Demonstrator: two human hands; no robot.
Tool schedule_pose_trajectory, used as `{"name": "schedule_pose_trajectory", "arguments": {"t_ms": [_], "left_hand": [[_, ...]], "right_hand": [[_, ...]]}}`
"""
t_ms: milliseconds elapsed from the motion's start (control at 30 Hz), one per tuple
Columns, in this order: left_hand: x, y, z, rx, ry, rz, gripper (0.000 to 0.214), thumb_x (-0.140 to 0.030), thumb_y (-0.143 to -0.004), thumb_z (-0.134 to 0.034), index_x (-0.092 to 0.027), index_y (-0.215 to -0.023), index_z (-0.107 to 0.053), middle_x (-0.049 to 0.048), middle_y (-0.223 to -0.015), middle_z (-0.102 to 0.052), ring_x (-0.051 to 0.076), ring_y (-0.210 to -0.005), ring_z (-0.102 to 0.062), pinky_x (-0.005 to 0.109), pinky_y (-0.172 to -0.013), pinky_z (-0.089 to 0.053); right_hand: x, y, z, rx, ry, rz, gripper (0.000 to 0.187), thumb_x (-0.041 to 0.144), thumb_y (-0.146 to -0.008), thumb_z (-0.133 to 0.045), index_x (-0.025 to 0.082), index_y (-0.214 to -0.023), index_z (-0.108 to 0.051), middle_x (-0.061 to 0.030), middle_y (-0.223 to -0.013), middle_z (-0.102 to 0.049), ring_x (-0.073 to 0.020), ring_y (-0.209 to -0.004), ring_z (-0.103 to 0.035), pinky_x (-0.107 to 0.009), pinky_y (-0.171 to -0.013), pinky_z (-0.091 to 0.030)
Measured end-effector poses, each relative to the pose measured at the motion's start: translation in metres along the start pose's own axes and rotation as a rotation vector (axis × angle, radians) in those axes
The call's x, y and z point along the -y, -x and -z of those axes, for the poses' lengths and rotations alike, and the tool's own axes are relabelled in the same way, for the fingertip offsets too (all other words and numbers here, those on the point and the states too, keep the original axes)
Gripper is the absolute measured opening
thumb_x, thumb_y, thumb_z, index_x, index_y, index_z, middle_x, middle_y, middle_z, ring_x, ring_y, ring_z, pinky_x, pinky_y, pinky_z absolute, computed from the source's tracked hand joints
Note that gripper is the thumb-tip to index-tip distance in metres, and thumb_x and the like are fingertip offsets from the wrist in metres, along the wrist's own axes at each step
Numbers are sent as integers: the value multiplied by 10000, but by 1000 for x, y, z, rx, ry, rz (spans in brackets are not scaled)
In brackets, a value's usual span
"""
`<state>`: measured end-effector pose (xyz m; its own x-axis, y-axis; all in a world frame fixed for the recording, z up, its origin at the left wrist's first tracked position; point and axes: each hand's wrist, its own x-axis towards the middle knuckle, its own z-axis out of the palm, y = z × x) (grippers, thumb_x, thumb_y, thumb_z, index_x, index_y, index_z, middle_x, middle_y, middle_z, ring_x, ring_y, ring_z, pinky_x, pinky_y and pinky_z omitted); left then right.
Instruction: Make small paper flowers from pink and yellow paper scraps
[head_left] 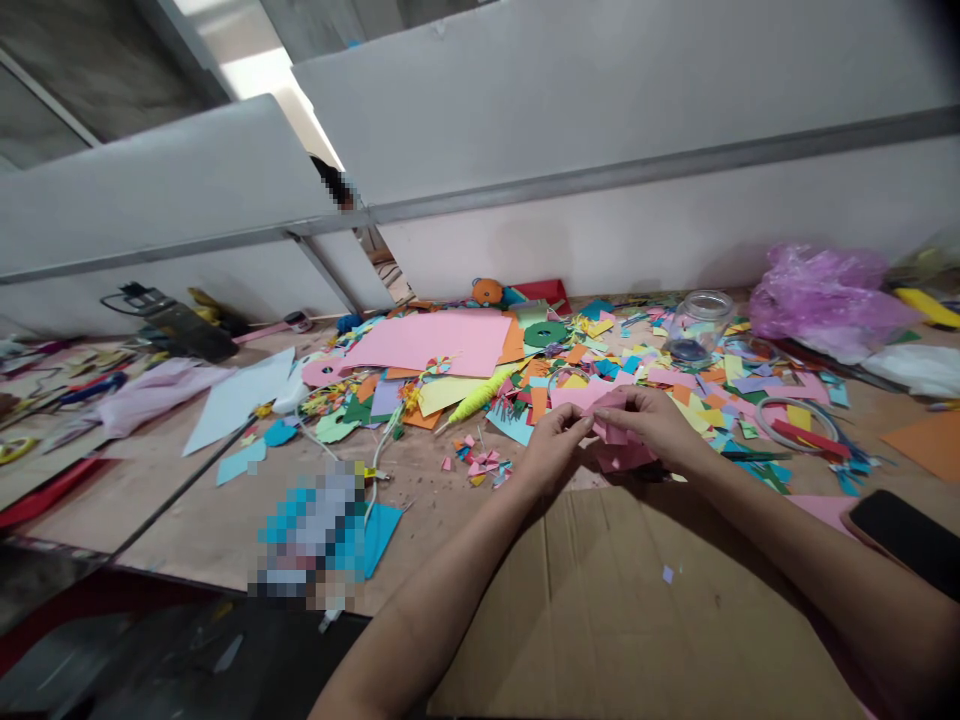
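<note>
Pink paper [626, 457] is pinched between both of my hands, over the back edge of a brown cardboard sheet [600, 600]. My left hand [556, 440] grips it from the left, fingertips closed on its edge. My right hand [654, 422] holds it from the right with thumb and fingers together. Part of the paper is hidden behind the fingers, so its exact shape cannot be made out. Around the hands lie many coloured paper scraps [705, 415], and a small heap of pink and red snippets [484, 462] sits left of my left hand.
A glass jar [699, 325] and a purple plastic bag [825, 295] stand at the back right. A black phone [907, 540] lies by my right forearm. Large pink sheets [435, 340], a yellow-green thread-wound stick [480, 397] and a dark bottle [184, 325] are further left. White partitions [600, 110] border the table.
</note>
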<state>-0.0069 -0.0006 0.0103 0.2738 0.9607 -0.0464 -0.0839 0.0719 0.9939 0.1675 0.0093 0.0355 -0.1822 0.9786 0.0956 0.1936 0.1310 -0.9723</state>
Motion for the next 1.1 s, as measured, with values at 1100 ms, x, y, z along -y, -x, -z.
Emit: {"name": "schedule_pose_trajectory", "arguments": {"t_ms": [1100], "left_hand": [[2, -3, 3, -107, 359, 93, 442, -487, -602, -858, -135, -741, -629, -3, -631, -621, 88, -560, -533, 214, -581, -409]], "right_hand": [[-6, 0, -2, -29, 296, 395, 89, 325, -832, -697, 258, -816, -754, -80, -1085, -672, -297, -1202, -572, -428, -985, -433]]}}
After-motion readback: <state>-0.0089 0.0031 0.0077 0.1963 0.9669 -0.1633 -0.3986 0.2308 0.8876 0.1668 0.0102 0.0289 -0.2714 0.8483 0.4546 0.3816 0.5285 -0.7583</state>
